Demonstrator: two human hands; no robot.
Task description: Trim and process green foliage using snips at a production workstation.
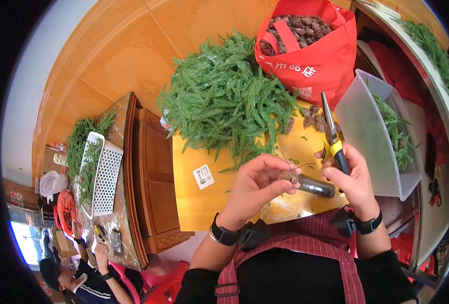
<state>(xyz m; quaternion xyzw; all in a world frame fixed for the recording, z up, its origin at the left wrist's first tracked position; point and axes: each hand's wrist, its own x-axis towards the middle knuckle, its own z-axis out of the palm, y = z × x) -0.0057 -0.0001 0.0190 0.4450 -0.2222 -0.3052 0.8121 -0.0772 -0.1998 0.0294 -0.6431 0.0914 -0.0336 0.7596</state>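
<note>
My left hand pinches a small brown pine cone between thumb and fingers above the yellow tabletop. Thin dark wire sticks out from around the cone. Long-nose pliers with yellow and black handles are gripped in my right hand, their jaws pointing up and away from me. The tips look closed and apart from the cone. Below and between my hands lies a dark, shiny cylinder; its kind is unclear. Several loose pine cones rest beyond the hands.
A large heap of green artificial fir sprigs covers the table's far side. Behind it stands a red bag of pine cones; a translucent bin with sprigs is at right. At left, a co-worker sits near a white basket.
</note>
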